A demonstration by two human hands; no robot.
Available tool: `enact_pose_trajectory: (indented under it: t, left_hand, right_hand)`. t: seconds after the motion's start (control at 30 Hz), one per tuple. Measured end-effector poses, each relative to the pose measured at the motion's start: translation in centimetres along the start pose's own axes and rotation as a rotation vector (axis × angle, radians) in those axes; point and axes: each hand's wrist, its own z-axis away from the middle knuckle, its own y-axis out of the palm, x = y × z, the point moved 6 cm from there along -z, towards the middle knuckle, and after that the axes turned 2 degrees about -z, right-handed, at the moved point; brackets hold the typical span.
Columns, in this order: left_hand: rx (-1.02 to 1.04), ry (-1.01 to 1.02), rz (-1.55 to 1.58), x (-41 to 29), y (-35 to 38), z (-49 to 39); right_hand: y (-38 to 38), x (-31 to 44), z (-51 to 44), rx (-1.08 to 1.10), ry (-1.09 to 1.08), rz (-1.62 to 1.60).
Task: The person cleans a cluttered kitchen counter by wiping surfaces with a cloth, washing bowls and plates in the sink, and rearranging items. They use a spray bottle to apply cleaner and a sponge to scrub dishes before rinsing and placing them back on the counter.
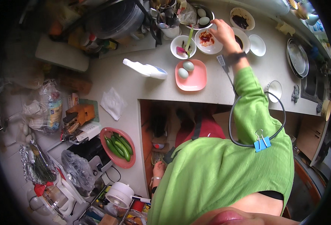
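Observation:
My right hand (223, 33) reaches over the counter with thumb and fingers apart, holding nothing that I can see. Its fingertips are by the rim of a bowl (194, 26) with two pale eggs (204, 20) and a plastic bag; contact is unclear. Below the hand is a white bowl (213, 50) with red residue, and beside it a bowl (245, 42) of dark liquid. A white bowl (174, 53) holds vegetable scraps. Two bluish eggs (188, 66) lie on a pink square plate (197, 83). My left hand (159, 169) hangs low by my side, its fingers partly hidden.
A white spray bottle (151, 71) lies left of the plate. A pink oval basket (105, 131) holds green peppers (120, 147); a white cloth (112, 103) is nearby. A utensil holder (171, 32) stands behind. Right are a cup (275, 91), metal lids (298, 57) and a sink (313, 84).

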Motion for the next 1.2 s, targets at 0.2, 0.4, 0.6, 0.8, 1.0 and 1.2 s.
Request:
enact_pose_trajectory:
  t: [0.2, 0.4, 0.6, 0.8, 1.0, 1.2]
  left_hand:
    - [0.038, -0.099, 0.257, 0.3, 0.2, -0.2]
    - [0.047, -0.122, 0.197, -0.1, -0.2, 0.0]
    - [0.07, -0.133, 0.33, 0.4, 0.3, 0.0]
    - [0.069, -0.1, 0.211, -1.4, -0.1, 0.0]
    - [0.09, -0.111, 0.275, -2.7, -0.4, -0.1]
    - [0.072, -0.099, 0.232, -3.5, -0.7, -0.3]
  right_hand:
    - [4.2, -0.4, -8.1, 0.214, -0.108, 0.192]
    - [7.0, 0.7, -10.0, 0.325, -0.301, 0.553]
    - [6.5, 2.4, -10.3, 0.115, -0.489, 0.638]
    - [7.9, 2.2, -10.4, 0.491, -0.379, 0.518]
    - [6.6, 2.7, -10.0, 0.548, -0.222, 0.413]
    - [5.7, 3.0, -9.6, 0.444, -0.309, 0.378]
